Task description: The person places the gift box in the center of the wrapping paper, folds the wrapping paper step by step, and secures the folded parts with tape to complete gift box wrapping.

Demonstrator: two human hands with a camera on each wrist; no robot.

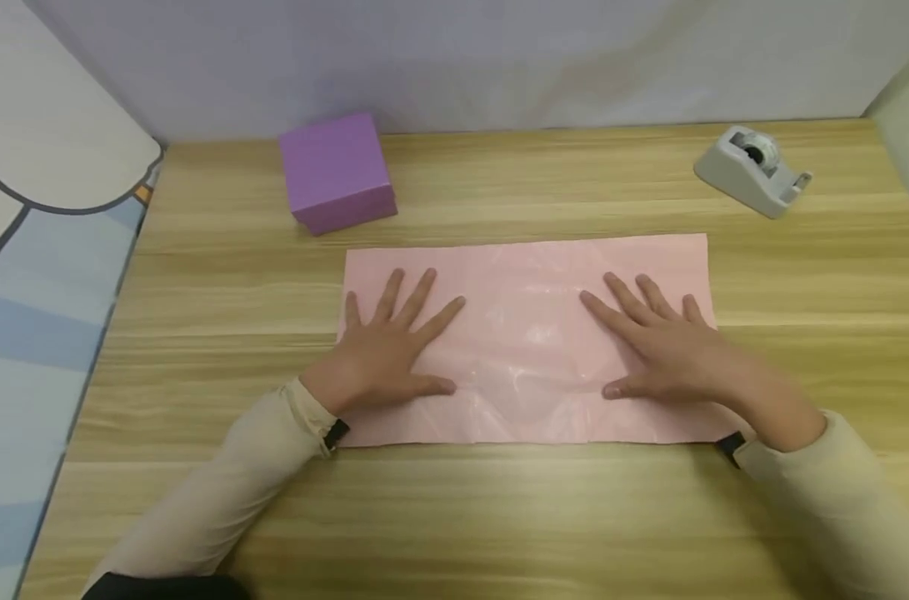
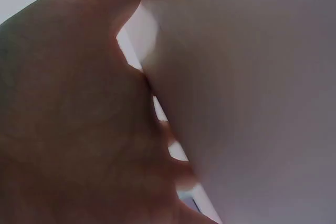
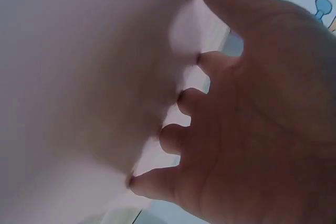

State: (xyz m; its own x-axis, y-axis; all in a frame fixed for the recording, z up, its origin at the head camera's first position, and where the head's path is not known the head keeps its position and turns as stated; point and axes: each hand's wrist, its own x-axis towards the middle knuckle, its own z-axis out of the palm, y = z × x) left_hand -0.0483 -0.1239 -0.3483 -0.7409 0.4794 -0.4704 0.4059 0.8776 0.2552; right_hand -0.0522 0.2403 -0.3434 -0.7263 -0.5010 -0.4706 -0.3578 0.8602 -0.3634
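Note:
A glossy pink sheet of paper (image 1: 525,333), faintly creased, lies spread flat on the wood-grain table. On its left part rests my left hand (image 1: 382,350), fingers spread and straight, pointing away from me. My right hand (image 1: 660,346) touches the right part in the same spread way. Bare pink surface shows between the two thumbs. From the right wrist view, the fingertips of the right hand (image 3: 236,114) meet the sheet while the palm stays raised off it. In the left wrist view the left hand (image 2: 79,103) is dark against the pale sheet.
Behind the sheet to the left sits a purple box (image 1: 339,175). A white tape dispenser (image 1: 754,171) stands at the back right. The table (image 1: 499,517) meets a pale wall (image 1: 484,67) at its far edge. Patterned blue-and-white fabric (image 1: 42,350) borders the left side.

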